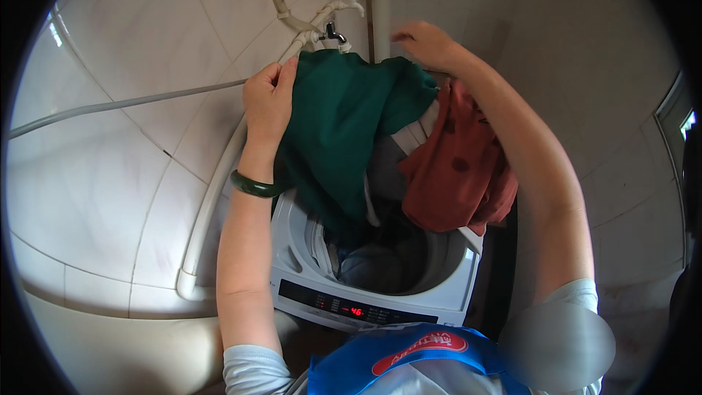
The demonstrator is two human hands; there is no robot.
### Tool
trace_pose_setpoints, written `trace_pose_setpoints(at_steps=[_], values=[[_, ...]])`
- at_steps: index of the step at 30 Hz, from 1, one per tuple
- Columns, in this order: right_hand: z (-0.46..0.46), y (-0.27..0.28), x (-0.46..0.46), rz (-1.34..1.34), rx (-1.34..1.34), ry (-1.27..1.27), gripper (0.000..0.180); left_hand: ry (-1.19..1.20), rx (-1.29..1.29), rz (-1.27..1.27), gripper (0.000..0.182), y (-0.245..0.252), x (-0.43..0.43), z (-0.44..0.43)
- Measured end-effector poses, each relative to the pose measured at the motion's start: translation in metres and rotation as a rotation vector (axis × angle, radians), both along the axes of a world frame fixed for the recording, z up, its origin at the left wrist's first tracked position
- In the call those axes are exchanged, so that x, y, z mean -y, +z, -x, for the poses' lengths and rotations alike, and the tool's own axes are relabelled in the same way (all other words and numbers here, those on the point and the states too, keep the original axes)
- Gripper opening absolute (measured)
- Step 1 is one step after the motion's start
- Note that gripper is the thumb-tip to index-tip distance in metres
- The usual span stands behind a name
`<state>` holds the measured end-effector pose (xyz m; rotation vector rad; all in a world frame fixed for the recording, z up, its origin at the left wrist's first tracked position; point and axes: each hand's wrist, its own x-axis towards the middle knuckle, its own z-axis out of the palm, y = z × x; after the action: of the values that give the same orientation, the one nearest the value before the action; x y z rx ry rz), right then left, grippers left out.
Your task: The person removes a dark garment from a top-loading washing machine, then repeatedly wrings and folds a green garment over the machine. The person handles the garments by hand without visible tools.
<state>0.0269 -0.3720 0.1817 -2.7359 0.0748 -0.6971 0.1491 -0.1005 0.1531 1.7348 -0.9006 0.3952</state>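
Observation:
My left hand (269, 100) pinches the upper left edge of a dark green cloth garment (340, 104), which hangs down into the open tub. Just above the garment's upper right edge is my right hand (430, 46), its fingers bent and blurred, so I cannot tell whether they grip anything. A rust-red garment (455, 175) with dark spots drapes over the right rim of the white top-loading washing machine (290, 280). Behind both garments shows some grey cloth (386, 167). Pale cloth (370, 269) lies in the dim tub.
The machine's control panel (356, 310) is lit with red digits. A metal tap (334, 34) and a white plastic tap (355, 4) stand beyond the garments. A grey hose (131, 101) crosses the tiled wall (93, 192) on the left, above a white pipe (189, 263).

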Motion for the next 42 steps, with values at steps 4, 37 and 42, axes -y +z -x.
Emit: trace_pose_setpoints(at_steps=[4,37,42], values=[[0.002,-0.02,0.039,0.083,-0.614,-0.306,0.034,-0.139,0.113,-0.027,0.031,0.012,0.029,0.004],[0.17,0.066,-0.209,-0.817,0.251,0.633,0.026,-0.414,-0.053,0.769,0.012,0.106,-0.104,0.165],[0.169,-0.001,-0.23,-0.728,0.24,0.438,0.025,-0.144,-0.068,0.762,0.012,0.088,-0.143,0.191]])
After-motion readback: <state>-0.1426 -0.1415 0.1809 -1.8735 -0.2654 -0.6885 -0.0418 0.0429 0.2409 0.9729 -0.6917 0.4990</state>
